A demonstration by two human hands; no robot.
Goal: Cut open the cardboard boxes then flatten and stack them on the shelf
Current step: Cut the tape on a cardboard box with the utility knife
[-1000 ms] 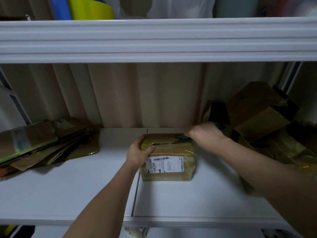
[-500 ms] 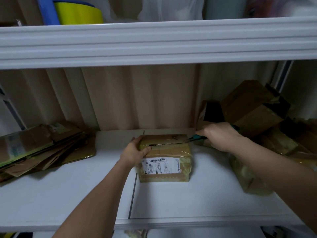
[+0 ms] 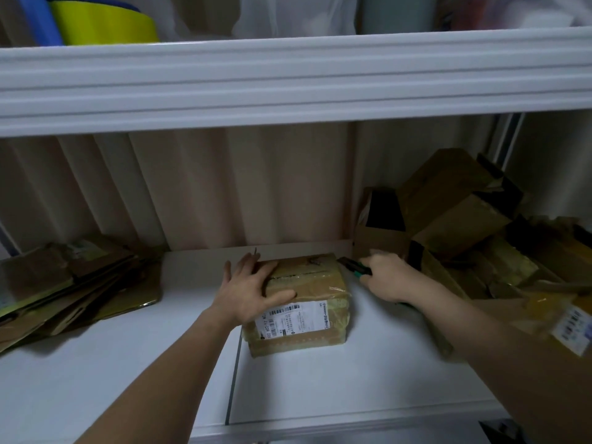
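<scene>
A small taped cardboard box (image 3: 307,293) with a white shipping label stands in the middle of the white shelf (image 3: 352,386). A dark slit runs along its top tape. My left hand (image 3: 253,291) lies flat on the box's top left corner, fingers spread. My right hand (image 3: 389,277) grips a green-handled cutter (image 3: 354,267) just off the box's right top edge, its blade end pointing at the box. A stack of flattened cardboard (image 3: 73,283) lies at the left end of the shelf.
A heap of unflattened boxes (image 3: 464,225) fills the right end of the shelf, one with a label at the far right. The upper shelf's thick white edge (image 3: 288,81) hangs low overhead, carrying a yellow container (image 3: 102,22) and bags. A beige curtain backs the shelf.
My right hand has drawn the cutter rightward along the top tape and off the box's right edge. My left hand went from gripping the left corner to lying flat on top.
</scene>
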